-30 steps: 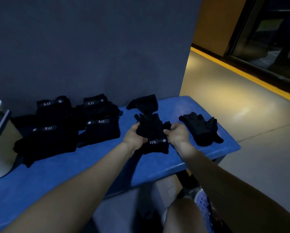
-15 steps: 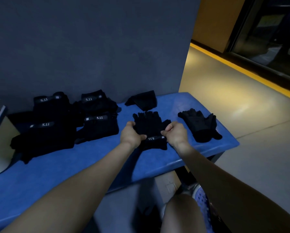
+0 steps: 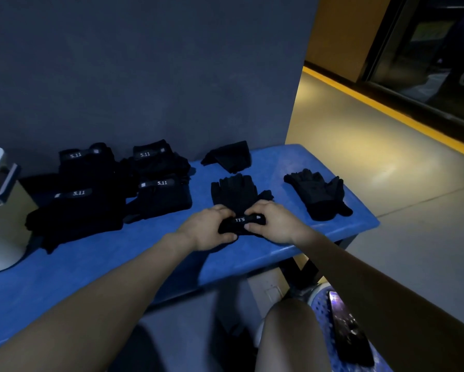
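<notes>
The black glove point(image 3: 236, 196) is laid on the worktop point(image 3: 112, 267), long axis near to far, finger end far; its near cuff is gripped by left hand point(image 3: 208, 230) and right hand point(image 3: 273, 224) alike.

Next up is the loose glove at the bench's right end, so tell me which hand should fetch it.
Probably right. The right hand lies nearer the loose glove, bare blue bench between them; the left hand, also holding the strapped glove, would have to cross over.
</notes>
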Demonstrator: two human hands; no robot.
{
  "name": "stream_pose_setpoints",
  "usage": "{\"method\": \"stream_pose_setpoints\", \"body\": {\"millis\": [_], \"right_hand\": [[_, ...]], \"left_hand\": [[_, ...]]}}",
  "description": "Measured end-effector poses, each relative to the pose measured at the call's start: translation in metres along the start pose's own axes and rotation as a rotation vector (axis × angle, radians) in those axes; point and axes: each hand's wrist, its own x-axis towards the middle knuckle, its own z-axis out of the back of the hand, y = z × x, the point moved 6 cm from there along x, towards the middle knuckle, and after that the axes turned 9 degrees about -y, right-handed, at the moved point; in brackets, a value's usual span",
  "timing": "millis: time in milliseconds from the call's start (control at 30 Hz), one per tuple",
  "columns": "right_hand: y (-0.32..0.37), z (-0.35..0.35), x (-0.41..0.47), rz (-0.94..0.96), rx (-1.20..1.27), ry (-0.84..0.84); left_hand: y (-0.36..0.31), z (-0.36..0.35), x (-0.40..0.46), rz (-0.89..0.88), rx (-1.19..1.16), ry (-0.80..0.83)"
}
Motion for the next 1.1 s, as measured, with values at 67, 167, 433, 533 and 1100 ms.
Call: {"method": "stream_pose_setpoints", "body": {"millis": [67,167,433,533,1100], "right_hand": [[0.006,0.0,-0.005,0.025,-0.046,0.058],[0.013,-0.002,-0.012,0.058,-0.106,0.11],[0.02,0.005,-0.021,0.168,-0.224,-0.025],[0.011,0.007,-0.018,0.0,0.056,-0.059],[-0.008,0.005,0.018,-0.272,0.171,-0.121]], "left_hand": [[-0.002,0.003,-0.006,-0.046,0.087,0.007],[-0.006,0.001,-0.015,-0.1,0.219,0.017],[0.002,0.022,-0.023,0.055,-0.154,-0.025],[0.008,0.027,-0.028,0.199,-0.524,-0.069],[0.027,0.01,-0.008,0.409,-0.639,-0.183]]}}
